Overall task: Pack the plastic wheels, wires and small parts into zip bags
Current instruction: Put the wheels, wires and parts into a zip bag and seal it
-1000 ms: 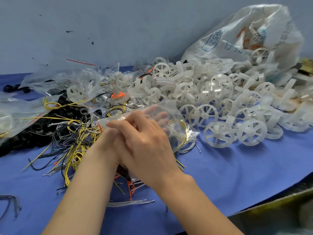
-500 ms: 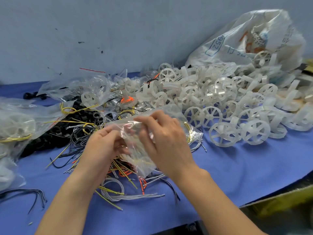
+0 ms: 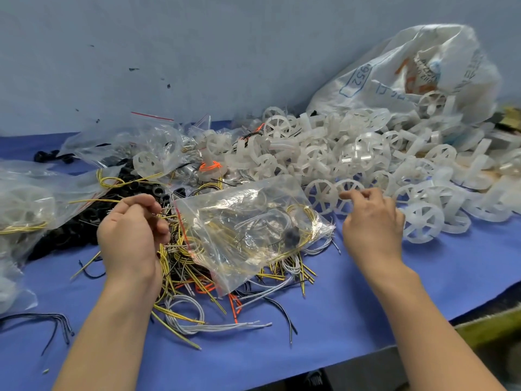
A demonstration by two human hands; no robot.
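Clear plastic zip bag (image 3: 248,235) with a red seal strip lies between the two sets of fingers, on top of a tangle of yellow, white, black and orange wires (image 3: 186,280). Its mouth edge faces the left hand (image 3: 129,235) and its closed bottom points toward the right hand (image 3: 372,221). The long axis runs from one hand's fingers to the other's, and the red strip crosses it on a slant. Yellow and white wire loops and a small black part (image 3: 291,235) show through the film.

The left fingers curl in toward the thumb just beside the bag's upper mouth corner. Thin strands reach the fingertips, but blur hides whether they pinch any. The right fingers are bent, thumb and forefinger tips close together at the rim of a translucent white spoked plastic wheel (image 3: 349,185); touch or grip cannot be told.

Beyond the right fingers a heap of white wheels (image 3: 338,159) spills from a large white printed sack (image 3: 408,74). Beyond the left fingers lies a pile of small black rings (image 3: 81,224), and outward of it crumpled clear bags (image 3: 25,204) hold wheels. Everything rests on a blue cloth (image 3: 352,306).
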